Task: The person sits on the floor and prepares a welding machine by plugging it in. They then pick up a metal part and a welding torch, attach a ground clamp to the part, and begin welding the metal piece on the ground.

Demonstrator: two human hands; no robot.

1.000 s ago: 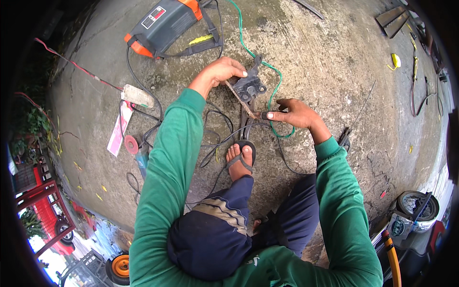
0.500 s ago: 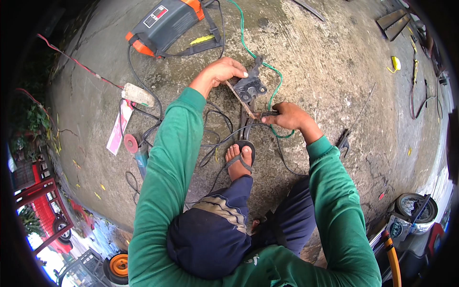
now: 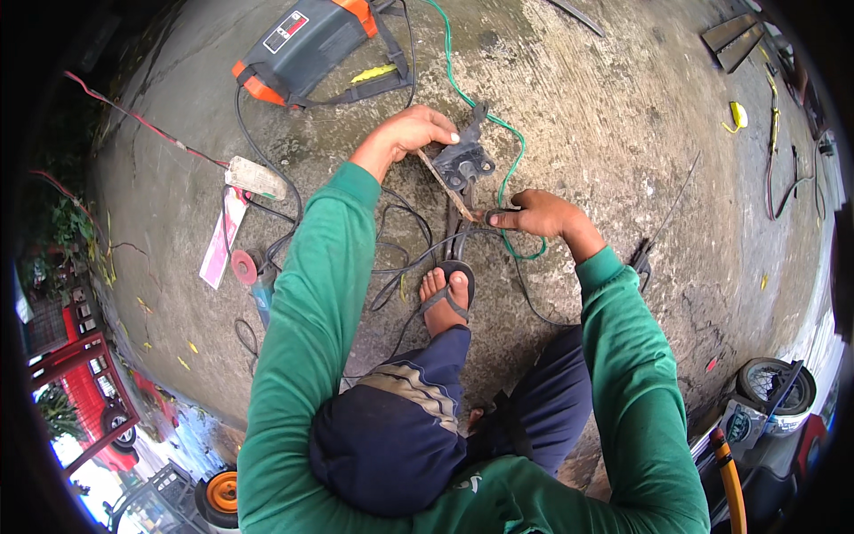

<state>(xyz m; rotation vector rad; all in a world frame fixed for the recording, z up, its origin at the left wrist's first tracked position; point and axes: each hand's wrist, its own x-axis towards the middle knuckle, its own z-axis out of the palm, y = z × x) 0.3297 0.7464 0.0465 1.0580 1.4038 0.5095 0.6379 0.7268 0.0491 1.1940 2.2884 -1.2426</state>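
Under the thumb of my left hand (image 3: 411, 136) is a dark metal bracket (image 3: 464, 165) with bolt holes; the fingers are closed at its upper left edge. A narrow rusty flat bar (image 3: 447, 184) slants along the bracket's lower left side, from below my left hand toward my right. My right hand (image 3: 540, 216) is closed beside the bar's lower end, thumb and fingers together on something small and dark, too hidden to name. Beneath the bracket, a long dark metal piece (image 3: 457, 238) runs to my sandaled foot (image 3: 445, 298), whose front touches or covers its near end.
A grey and orange welding machine (image 3: 311, 46) stands far left. A green cable (image 3: 455, 71) and black cables (image 3: 407, 214) cross the concrete. An angle grinder (image 3: 253, 280) lies left; an electrode holder with a rod (image 3: 642, 254) lies right. A yellow tape measure (image 3: 737, 116) is farther right.
My right hand has shifted very slightly, and the dark piece seen earlier at its fingertips is now more covered. My left hand and the bracket are practically still.
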